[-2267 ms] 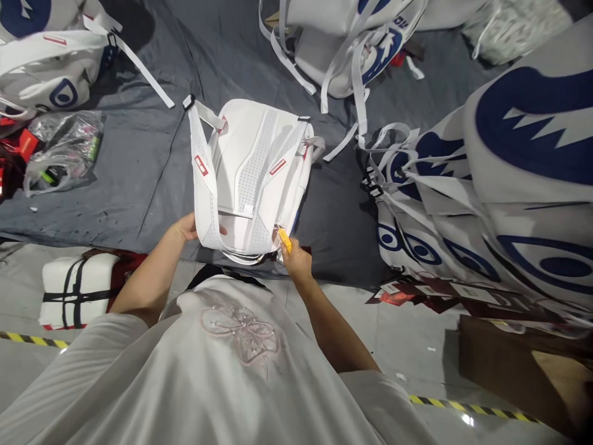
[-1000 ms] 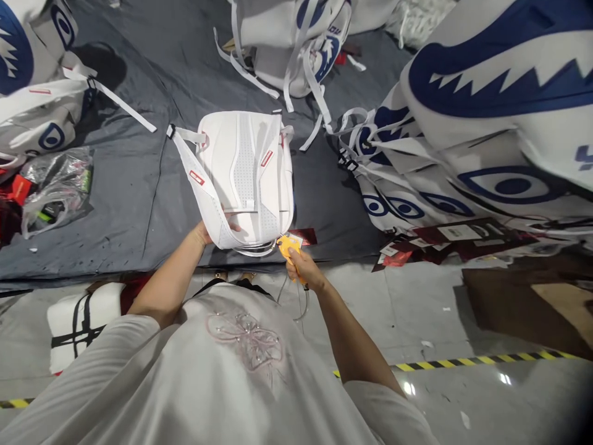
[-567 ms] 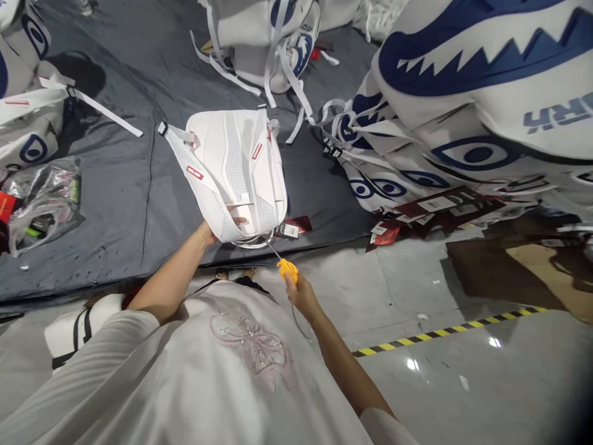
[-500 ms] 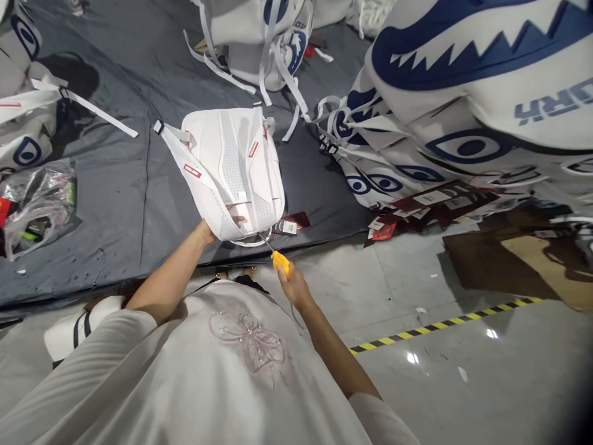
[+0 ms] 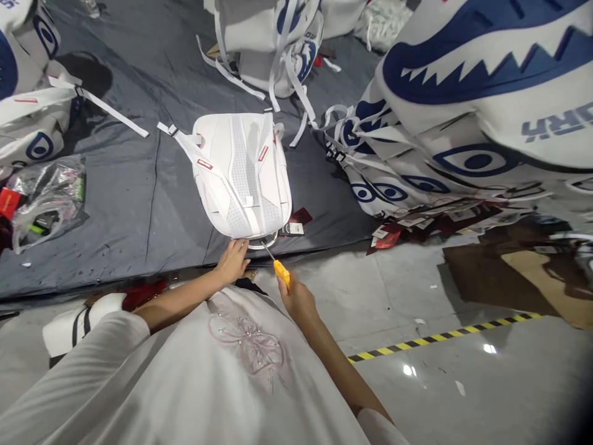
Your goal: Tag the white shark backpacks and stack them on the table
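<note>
A white backpack [image 5: 217, 185] lies with its straps and padded back facing up on the dark cloth. My left hand [image 5: 233, 262] is at its near edge, fingers closed on the rim beside the thin white top loop; the fingertips are partly hidden. My right hand [image 5: 299, 300] grips a yellow-handled tool [image 5: 281, 272] with a thin metal shaft. The shaft's tip reaches the loop at the backpack's near edge. Beside it lies a dark red hang tag with a white label [image 5: 293, 229].
Stacked white backpacks with blue teeth and eye prints [image 5: 463, 142] stand at the right, more at the left [image 5: 39, 123] and back [image 5: 259, 55]. A clear plastic bag [image 5: 49, 198] lies left. Brown cardboard [image 5: 504, 278] and striped tape [image 5: 445, 335] are on the floor.
My left hand has drawn out from under the strap area to the backpack's near edge. The backpack lies flatter. My right hand still holds the tool at the loop.
</note>
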`<state>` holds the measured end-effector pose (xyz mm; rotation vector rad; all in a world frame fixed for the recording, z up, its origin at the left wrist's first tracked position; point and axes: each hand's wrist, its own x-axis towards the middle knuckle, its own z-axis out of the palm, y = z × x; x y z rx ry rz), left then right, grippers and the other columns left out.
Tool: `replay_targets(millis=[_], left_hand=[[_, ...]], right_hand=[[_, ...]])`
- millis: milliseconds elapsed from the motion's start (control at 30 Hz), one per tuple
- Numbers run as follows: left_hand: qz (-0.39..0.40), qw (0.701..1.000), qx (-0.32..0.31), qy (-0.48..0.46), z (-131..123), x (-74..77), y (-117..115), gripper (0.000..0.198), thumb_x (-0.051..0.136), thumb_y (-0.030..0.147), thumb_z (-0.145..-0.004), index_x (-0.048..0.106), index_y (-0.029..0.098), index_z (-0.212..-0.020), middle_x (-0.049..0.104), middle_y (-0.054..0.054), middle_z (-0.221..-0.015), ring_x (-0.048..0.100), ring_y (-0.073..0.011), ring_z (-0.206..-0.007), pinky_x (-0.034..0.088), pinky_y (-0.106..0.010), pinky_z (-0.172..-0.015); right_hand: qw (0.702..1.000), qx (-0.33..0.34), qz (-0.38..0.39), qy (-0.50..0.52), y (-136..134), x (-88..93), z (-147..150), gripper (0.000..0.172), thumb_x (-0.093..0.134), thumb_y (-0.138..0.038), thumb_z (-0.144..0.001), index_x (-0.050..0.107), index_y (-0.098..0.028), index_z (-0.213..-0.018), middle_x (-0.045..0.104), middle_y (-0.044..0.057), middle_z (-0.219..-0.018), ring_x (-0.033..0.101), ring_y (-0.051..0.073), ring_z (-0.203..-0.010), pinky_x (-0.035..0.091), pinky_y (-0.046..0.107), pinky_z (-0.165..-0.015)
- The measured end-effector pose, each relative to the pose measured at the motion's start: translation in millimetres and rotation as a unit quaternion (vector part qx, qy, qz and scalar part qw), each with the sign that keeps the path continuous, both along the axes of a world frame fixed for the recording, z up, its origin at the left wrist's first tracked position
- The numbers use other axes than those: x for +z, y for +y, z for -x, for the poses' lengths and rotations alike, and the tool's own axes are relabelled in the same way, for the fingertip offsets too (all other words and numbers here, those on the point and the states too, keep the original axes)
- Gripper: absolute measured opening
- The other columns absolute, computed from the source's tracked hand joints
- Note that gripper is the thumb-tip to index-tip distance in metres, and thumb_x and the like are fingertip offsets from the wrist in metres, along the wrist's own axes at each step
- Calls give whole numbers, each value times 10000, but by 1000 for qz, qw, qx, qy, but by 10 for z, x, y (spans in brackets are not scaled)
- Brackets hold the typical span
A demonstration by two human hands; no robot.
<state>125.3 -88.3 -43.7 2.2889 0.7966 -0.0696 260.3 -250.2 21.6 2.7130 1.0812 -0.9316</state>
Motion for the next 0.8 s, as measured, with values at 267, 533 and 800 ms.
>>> replay_targets(millis=[267,533,800], left_hand=[[-7,994,8,110,-333,-113,138,464,563,335,-890,564,142,-1313,596,-193,-1209,595,-338,-1139,508,-459,-927],[-119,989,-84,16,-450,204,229,529,460,226,-942,440,243,-1471,447,-147,-1488,379,-307,-1410,314,-468,-1152],[-179,983,-37,33,-1098,52,555,881,583,140,-806,172,127,-1586,385,-291,-1491,394,-409,-1373,293,-540,-1096]], right_hand=[[1000,-8,-10,12,25,-95,-7,311,365,-429,-1037,537,-194,-1143,717,99,-901,687,248,-817,340,283,-610],[1000,-15,-26,3,105,-327,-72,340,388,-448,-1029,558,-181,-1153,732,118,-924,712,253,-847,399,289,-643],[996,-40,-51,63,72,-383,-116,309,359,-394,-1032,566,-183,-1123,745,114,-955,718,250,-881,400,274,-634]])
